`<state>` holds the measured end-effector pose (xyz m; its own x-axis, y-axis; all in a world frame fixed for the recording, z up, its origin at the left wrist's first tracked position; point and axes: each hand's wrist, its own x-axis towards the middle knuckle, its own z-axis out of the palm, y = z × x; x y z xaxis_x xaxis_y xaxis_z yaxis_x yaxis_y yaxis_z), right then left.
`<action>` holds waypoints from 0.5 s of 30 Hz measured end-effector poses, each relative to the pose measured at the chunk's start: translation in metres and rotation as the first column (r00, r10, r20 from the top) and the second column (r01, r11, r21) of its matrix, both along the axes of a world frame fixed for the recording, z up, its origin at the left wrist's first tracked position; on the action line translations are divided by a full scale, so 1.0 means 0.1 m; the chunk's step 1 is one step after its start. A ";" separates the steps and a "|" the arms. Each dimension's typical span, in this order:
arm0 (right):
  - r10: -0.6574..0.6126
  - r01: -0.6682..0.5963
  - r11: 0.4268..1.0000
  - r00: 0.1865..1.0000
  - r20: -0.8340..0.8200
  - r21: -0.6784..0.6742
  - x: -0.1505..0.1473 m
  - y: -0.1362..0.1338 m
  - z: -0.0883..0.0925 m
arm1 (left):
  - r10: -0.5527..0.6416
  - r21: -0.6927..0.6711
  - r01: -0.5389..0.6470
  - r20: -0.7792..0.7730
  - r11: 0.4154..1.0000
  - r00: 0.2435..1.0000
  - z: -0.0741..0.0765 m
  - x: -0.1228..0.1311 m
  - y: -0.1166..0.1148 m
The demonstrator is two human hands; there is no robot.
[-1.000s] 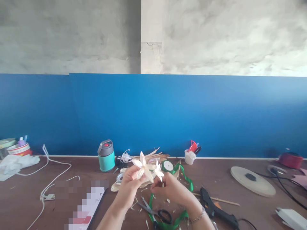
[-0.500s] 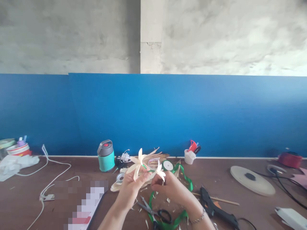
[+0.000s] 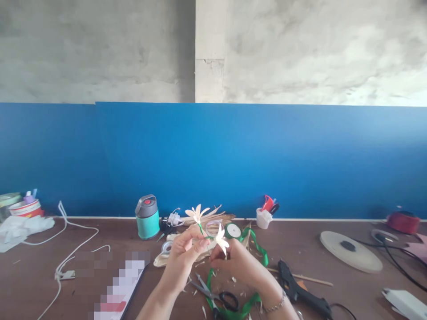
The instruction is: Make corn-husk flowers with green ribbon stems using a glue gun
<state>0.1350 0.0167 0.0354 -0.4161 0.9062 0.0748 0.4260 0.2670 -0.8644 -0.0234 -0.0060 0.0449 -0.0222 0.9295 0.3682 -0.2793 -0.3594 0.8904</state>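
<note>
Left hand (image 3: 183, 250) pinching green stem (image 3: 200, 228), white flower (image 3: 198, 214) at its 1 o'clock | right hand (image 3: 234, 258) part hidden, can't tell grip, second flower (image 3: 220, 240) at its 11 o'clock

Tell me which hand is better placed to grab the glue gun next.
Probably the right: the right hand is nearer the glue gun, its forearm beside it in view. The left hand is farther off, pinching the upper flower by its green stem.
</note>
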 end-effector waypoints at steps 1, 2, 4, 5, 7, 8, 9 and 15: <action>-0.003 0.004 1.000 1.000 0.004 -0.008 0.00 -0.01 0.01 | -0.002 0.000 0.002 0.004 1.000 1.000 0.00 0.00 0.00; -0.005 0.005 1.000 1.000 0.009 -0.010 0.00 -0.01 0.03 | -0.004 0.002 0.004 0.007 1.000 1.000 0.01 0.01 -0.01; -0.005 0.005 1.000 1.000 0.016 -0.002 0.00 -0.02 0.05 | -0.012 0.013 0.012 0.008 1.000 1.000 0.01 0.01 -0.01; -0.003 0.003 1.000 1.000 0.018 0.004 0.00 -0.03 0.06 | -0.017 0.019 0.017 0.007 1.000 1.000 0.01 0.01 -0.01; -0.003 0.002 1.000 1.000 0.021 0.013 0.00 -0.03 0.06 | -0.019 0.020 0.019 0.002 1.000 1.000 0.00 0.01 -0.01; -0.007 0.007 1.000 1.000 0.024 0.015 0.00 -0.03 0.06 | -0.017 0.016 0.017 -0.001 1.000 1.000 -0.01 0.01 -0.01; -0.015 0.015 1.000 1.000 0.026 0.016 0.00 -0.03 0.06 | -0.014 0.008 0.014 -0.002 1.000 1.000 -0.01 0.01 -0.01; -0.016 0.014 0.999 0.998 0.053 0.029 0.00 -0.02 0.03 | -0.022 -0.058 0.025 0.057 0.998 0.998 -0.01 0.03 -0.03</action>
